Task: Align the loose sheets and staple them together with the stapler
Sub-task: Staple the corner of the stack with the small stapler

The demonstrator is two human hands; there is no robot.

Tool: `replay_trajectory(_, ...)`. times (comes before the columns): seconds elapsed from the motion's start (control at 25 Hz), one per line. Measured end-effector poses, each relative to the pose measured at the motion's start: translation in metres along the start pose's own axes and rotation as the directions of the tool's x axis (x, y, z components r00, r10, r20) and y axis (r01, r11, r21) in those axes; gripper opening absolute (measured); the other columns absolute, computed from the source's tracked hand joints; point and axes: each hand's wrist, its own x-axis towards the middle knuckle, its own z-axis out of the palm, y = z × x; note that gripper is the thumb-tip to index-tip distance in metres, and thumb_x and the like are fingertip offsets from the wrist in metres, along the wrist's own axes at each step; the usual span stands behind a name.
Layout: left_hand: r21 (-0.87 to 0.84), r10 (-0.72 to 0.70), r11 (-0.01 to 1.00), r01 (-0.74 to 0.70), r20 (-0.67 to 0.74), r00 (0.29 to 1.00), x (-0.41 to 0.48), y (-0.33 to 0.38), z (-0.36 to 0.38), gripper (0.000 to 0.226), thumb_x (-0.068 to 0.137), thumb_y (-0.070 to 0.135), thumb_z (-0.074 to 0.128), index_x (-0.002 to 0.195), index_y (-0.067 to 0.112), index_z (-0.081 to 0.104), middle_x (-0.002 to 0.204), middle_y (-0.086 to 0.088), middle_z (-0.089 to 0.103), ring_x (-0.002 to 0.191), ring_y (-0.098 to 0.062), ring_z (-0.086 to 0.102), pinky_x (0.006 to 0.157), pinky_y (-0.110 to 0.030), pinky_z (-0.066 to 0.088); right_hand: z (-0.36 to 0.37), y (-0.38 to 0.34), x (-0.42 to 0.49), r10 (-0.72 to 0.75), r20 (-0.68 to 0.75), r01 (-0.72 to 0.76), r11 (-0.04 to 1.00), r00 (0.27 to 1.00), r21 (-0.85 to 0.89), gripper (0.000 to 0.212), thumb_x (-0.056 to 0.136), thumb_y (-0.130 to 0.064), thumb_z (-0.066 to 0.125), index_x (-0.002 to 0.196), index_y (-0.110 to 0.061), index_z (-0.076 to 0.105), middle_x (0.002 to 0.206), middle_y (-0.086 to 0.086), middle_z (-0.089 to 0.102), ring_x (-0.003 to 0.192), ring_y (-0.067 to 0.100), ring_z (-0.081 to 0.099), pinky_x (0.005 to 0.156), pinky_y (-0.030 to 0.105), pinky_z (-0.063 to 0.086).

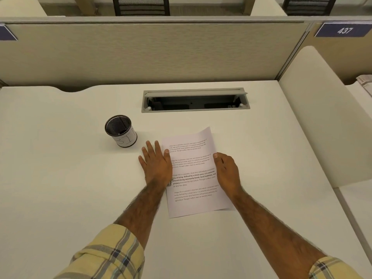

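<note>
A stack of printed white sheets [193,174] lies on the white desk [70,178], tilted slightly to the right. My left hand [156,164] lies flat with straight fingers at the stack's left edge, thumb on the paper. A small metal piece shows under its wrist, too hidden to tell what it is. My right hand [226,170] rests at the stack's right edge with its fingers curled down against the side of the sheets. No stapler is clearly in view.
A black mesh cup [120,130] with a white paper label stands to the left of the sheets. An open cable tray [195,100] is set into the desk behind them. A beige partition runs along the back, and another desk lies to the right.
</note>
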Motion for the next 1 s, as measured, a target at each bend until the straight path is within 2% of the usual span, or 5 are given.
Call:
replay_trajectory(0.08, 0.016, -0.002, 1.0, 0.002, -0.017, 1.0, 0.0, -0.002, 0.003, 0.061, 0.109, 0.044, 0.015, 0.163, 0.02, 0.0, 0.171, -0.008, -0.009, 0.158, -0.029, -0.008, 0.126, -0.05, -0.009, 0.005, 0.013, 0.004, 0.03, 0.019, -0.029, 0.997, 0.999, -0.066, 0.038, 0.1, -0.064, 0.034, 0.081, -0.036, 0.052, 0.084, -0.011, 0.061, 0.078, 0.009, 0.057, 0.074, 0.029, 0.048)
replay_trajectory(0.16, 0.008, -0.006, 1.0, 0.006, -0.029, 1.0, 0.001, -0.006, 0.006, 0.061, 0.109, 0.044, 0.015, 0.163, 0.021, -0.003, 0.171, -0.007, -0.01, 0.158, -0.029, -0.009, 0.126, -0.051, -0.009, 0.009, 0.02, 0.003, 0.054, 0.038, -0.049, 0.99, 0.998, -0.13, 0.052, 0.098, -0.068, 0.033, 0.107, -0.026, 0.063, 0.114, -0.003, 0.068, 0.11, 0.019, 0.061, 0.101, 0.04, 0.048)
replay_trajectory(0.28, -0.023, -0.008, 1.0, 0.007, -0.04, 0.999, 0.001, -0.01, 0.009, 0.061, 0.108, 0.045, 0.015, 0.162, 0.023, -0.005, 0.171, -0.007, -0.01, 0.158, -0.028, -0.009, 0.126, -0.052, -0.009, 0.006, 0.009, -0.009, 0.075, 0.03, -0.068, 0.978, 0.997, -0.199, 0.059, 0.102, -0.056, 0.036, 0.144, -0.018, 0.049, 0.151, 0.001, 0.05, 0.149, 0.022, 0.029, 0.122, 0.039, 0.022)
replay_trajectory(0.52, -0.029, 0.003, 1.0, -0.005, -0.044, 0.999, 0.002, -0.012, 0.011, 0.061, 0.108, 0.046, 0.012, 0.162, 0.026, -0.01, 0.171, -0.004, -0.014, 0.157, -0.025, -0.012, 0.125, -0.052, -0.012, 0.005, 0.013, -0.013, 0.075, 0.103, -0.05, 0.973, 0.992, -0.225, 0.061, 0.104, -0.052, 0.033, 0.155, -0.018, 0.033, 0.162, 0.004, 0.033, 0.155, 0.016, 0.007, 0.125, 0.036, 0.0)
replay_trajectory(1.0, 0.114, 0.085, 0.99, -0.084, -0.003, 0.996, 0.005, -0.018, 0.009, 0.071, 0.096, 0.059, -0.008, 0.16, 0.029, -0.017, 0.169, -0.003, -0.023, 0.156, -0.024, -0.02, 0.123, -0.054, -0.014, 0.013, 0.021, -0.014, 0.064, 0.103, -0.028, 0.948, 0.993, -0.318, 0.062, 0.104, -0.05, 0.035, 0.156, -0.016, 0.03, 0.164, 0.004, 0.029, 0.155, 0.019, 0.007, 0.125, 0.037, -0.004)
